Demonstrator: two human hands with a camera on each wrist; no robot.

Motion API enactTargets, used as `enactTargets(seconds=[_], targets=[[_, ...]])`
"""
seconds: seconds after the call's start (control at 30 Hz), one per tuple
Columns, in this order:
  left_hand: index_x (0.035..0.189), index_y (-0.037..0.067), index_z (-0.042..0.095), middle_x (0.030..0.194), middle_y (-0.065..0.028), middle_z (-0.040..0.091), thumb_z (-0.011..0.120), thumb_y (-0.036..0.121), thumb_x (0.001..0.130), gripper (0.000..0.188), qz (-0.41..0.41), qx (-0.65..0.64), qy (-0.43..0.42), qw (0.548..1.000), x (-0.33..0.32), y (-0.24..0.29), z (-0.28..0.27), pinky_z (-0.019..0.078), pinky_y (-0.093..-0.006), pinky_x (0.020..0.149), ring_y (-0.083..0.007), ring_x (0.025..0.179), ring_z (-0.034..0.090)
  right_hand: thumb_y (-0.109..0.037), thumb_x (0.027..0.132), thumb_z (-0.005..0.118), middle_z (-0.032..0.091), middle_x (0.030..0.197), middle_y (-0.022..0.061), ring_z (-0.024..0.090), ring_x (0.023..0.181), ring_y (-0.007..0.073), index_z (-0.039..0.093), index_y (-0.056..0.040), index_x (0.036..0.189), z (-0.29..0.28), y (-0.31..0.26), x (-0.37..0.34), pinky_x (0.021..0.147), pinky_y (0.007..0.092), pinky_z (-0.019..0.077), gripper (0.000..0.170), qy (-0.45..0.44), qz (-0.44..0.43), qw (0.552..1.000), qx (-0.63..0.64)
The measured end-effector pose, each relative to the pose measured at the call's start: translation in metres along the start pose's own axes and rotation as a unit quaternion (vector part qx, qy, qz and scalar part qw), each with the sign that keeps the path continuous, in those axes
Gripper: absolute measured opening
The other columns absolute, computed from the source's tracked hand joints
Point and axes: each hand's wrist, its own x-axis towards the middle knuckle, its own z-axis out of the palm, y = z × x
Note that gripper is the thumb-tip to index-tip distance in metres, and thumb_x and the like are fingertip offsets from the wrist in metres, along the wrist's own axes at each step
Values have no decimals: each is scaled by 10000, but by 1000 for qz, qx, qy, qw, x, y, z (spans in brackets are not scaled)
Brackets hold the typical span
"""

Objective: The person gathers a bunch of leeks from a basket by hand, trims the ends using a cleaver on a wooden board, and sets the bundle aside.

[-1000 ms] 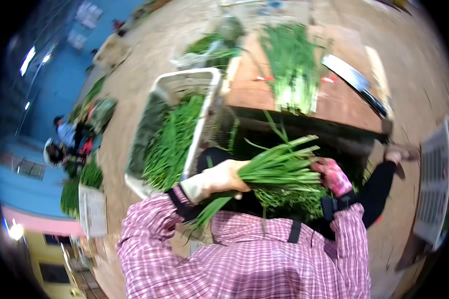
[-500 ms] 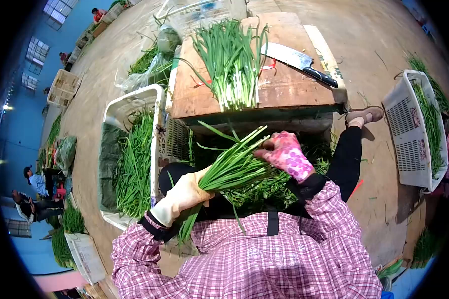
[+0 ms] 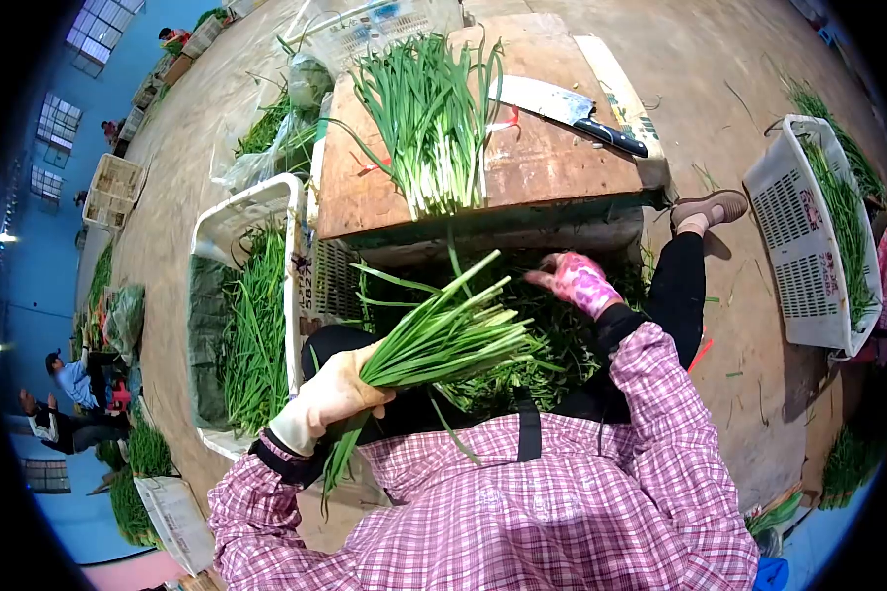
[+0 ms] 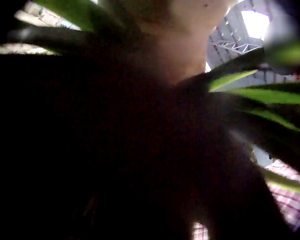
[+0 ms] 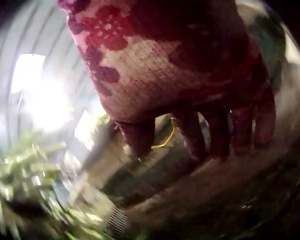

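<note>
In its cream glove, my left hand point(image 3: 333, 396) grips a bunch of garlic chives point(image 3: 445, 340) near the middle, cut stem ends pointing right and leaf tips hanging below the wrist. The left wrist view is mostly dark, with some leaves point(image 4: 270, 95) along its right side. My right hand point(image 3: 579, 283), in a pink flowered glove, is apart from the bunch, over loose greens point(image 3: 508, 389) below the board. The right wrist view shows its fingers point(image 5: 217, 132) extended, holding nothing. Another chive bunch point(image 3: 429, 123) lies on the wooden board point(image 3: 552, 163), above a red tie point(image 3: 508, 121).
A cleaver point(image 3: 562, 110) lies on the board's right side. To the left stands a white crate point(image 3: 296, 227) of chives, with a plastic bag point(image 3: 251, 167) behind it. Another white crate point(image 3: 798, 231) stands at right, past my outstretched foot point(image 3: 710, 209). People sit far left.
My right hand has drawn away from the stem ends of the held bunch, which it was touching half a second ago. The left hand keeps its grip. The head view has turned.
</note>
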Motion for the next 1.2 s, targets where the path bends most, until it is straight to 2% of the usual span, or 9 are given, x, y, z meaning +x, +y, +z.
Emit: enactTargets(seconds=[0.13, 0.27, 0.33, 0.4, 0.53, 0.73, 0.9, 1.0, 1.2], targets=[[1265, 2, 597, 955, -79, 688, 664, -107, 787, 495, 6, -107, -58, 993, 4, 0, -2, 530, -253, 573, -124, 687, 627, -150, 971, 544, 626, 1299, 176, 609, 1162, 241, 605, -38, 1317, 26, -8, 9, 998, 312, 467, 369, -139, -337, 877, 313], [1243, -48, 603, 1055, -194, 701, 641, -129, 802, 449, -28, -222, -88, 971, 4, -4, -13, 558, -235, 572, -169, 741, 679, -30, 898, 573, 721, 1055, 166, 706, 863, 240, 680, 59, 1093, 32, 2, 11, 834, 338, 548, 240, -105, -195, 762, 609], [1242, -57, 605, 1065, -217, 694, 649, -127, 804, 446, -52, -264, -74, 960, 2, -8, -16, 569, -231, 575, -187, 765, 690, -113, 943, 587, 707, 1080, 149, 694, 895, 222, 651, 44, 1182, 15, 26, 22, 842, 359, 537, 293, 32, -44, 894, 444], [1261, -48, 595, 1078, -214, 692, 660, -117, 807, 464, -57, -283, -56, 956, 3, -8, -15, 563, -228, 572, -190, 766, 688, -218, 974, 599, 663, 1199, 98, 634, 1035, 181, 592, -40, 1326, -8, 25, -8, 888, 352, 508, 394, -28, 4, 857, 515], [1258, -23, 593, 1059, -161, 705, 694, -85, 795, 478, -58, -301, -32, 951, 13, -13, -12, 545, -225, 562, -131, 683, 651, -332, 965, 632, 499, 1456, 144, 508, 1276, 245, 391, -26, 1488, 19, 5, -36, 1029, 363, 434, 652, -164, -254, 845, 440], [1111, -42, 647, 951, -116, 708, 683, 26, 802, 319, -51, -295, -22, 954, 6, 0, 0, 462, -230, 552, -108, 585, 561, -142, 888, 644, 686, 769, 64, 568, 592, 108, 697, -16, 1122, -2, -4, -37, 578, 307, 485, 271, -171, -201, 902, 343], [1133, -33, 644, 1011, -130, 718, 700, 17, 819, 322, -50, -355, -50, 932, 9, -28, -2, 486, -219, 541, -111, 601, 590, -246, 906, 658, 730, 936, 159, 709, 861, 231, 736, -47, 1014, -31, 34, -22, 776, 348, 557, 240, 273, -25, 961, 24], [1126, -39, 645, 1019, -128, 720, 701, 40, 826, 315, -38, -371, -36, 927, 13, -35, 4, 486, -220, 536, -114, 603, 593, -308, 862, 742, 719, 855, 178, 696, 860, 231, 735, -21, 976, -22, -4, -58, 781, 365, 534, 309, 76, -148, 902, 399], [1172, -31, 632, 1052, -133, 722, 703, 45, 828, 358, -32, -353, -14, 935, 17, -34, 9, 500, -225, 563, -122, 624, 603, -427, 834, 762, 701, 1115, 215, 662, 1071, 334, 618, -39, 1303, 42, -35, -32, 1013, 346, 472, 625, -29, -49, 973, 225]])
